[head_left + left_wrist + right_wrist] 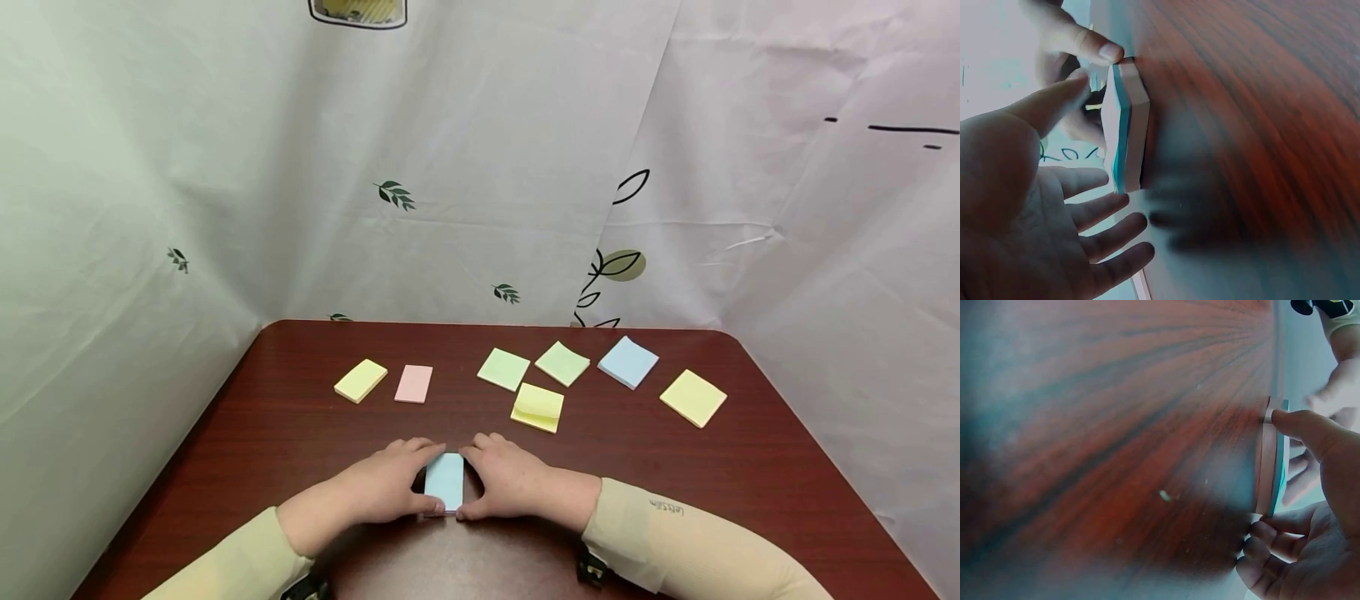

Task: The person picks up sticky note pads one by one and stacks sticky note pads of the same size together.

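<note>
A small blue sticky note pad (pixel 444 482) lies on top of a pale pink pad (pixel 1137 131), the two stacked with edges roughly lined up near the table's front. My right hand (pixel 510 479) holds this stack by its ends, thumb on the near end and index finger at the far end, as the right wrist view shows. On the other side is my left hand (pixel 382 483), its fingers spread and fairly straight. Its fingertips (pixel 1119 200) are close to the far end of the stack, while its thumb stands off the pads in the left wrist view.
Farther back on the brown table (pixel 285 433) lie a yellow pad (pixel 361 381), a pink pad (pixel 414 384), two green pads (pixel 504 369), a yellow pad (pixel 537 407) with a curled sheet, a blue pad (pixel 628 362) and another yellow pad (pixel 693 398). White curtains surround the table.
</note>
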